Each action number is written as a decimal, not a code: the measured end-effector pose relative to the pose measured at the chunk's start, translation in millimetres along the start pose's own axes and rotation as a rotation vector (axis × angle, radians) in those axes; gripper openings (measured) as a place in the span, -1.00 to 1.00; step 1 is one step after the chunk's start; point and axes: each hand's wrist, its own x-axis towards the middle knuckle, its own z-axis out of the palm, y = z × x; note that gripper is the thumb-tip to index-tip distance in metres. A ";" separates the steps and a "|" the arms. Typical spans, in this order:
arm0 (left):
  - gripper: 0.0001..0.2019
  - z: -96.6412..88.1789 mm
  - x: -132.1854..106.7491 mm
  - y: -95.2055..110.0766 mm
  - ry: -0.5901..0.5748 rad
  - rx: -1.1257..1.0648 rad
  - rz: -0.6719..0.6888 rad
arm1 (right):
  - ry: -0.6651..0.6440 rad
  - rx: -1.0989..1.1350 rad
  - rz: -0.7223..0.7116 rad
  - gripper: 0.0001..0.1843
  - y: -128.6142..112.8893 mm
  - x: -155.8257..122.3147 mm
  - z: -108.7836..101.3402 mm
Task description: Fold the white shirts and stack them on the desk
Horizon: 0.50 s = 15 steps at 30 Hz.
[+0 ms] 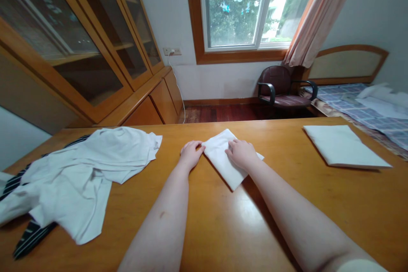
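A white garment (219, 153), folded into a small flat packet, lies slantwise on the wooden table before me. At its left corner is my left hand (190, 155), with thumb and fingers closed on the edge of the fabric. My right hand (241, 153) rests palm down on the packet's right part, its fingers stretched out over the cloth and hiding some of it. A small corner of fabric sticks out to the right under the right wrist.
Loose white shirts (121, 148) lie heaped at the table's left, over a black striped garment (33, 238). Another flat folded white garment (344, 146) lies at the right. Beyond the table (274, 229) stand an armchair (280, 87), a bed (379, 106) and a glass-fronted cabinet (105, 42).
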 end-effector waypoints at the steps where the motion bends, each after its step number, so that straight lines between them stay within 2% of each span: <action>1: -0.74 -0.2 -0.4 0.3 0.003 -0.018 0.005 | -0.007 -0.003 0.020 -0.58 -2.3 -1.0 -0.7; 7: -0.78 -0.4 -2.2 0.0 0.003 -0.115 0.038 | 0.073 0.023 0.150 -0.56 -8.7 0.3 7.4; 9: -0.79 0.6 -2.0 -0.8 -0.001 -0.170 0.049 | 0.086 0.056 0.135 -0.51 -4.2 2.2 7.2; 11: -0.81 2.0 -1.7 -1.3 -0.017 -0.242 0.056 | 0.022 0.105 0.063 -0.45 4.6 4.2 1.2; 13: -0.82 3.2 -1.6 -1.2 -0.042 -0.325 0.059 | -0.115 0.178 0.013 -0.45 16.2 6.2 -8.0; 15: -0.82 3.9 -1.8 -0.6 -0.064 -0.388 0.056 | -0.224 0.305 0.059 -0.53 28.1 8.8 -14.3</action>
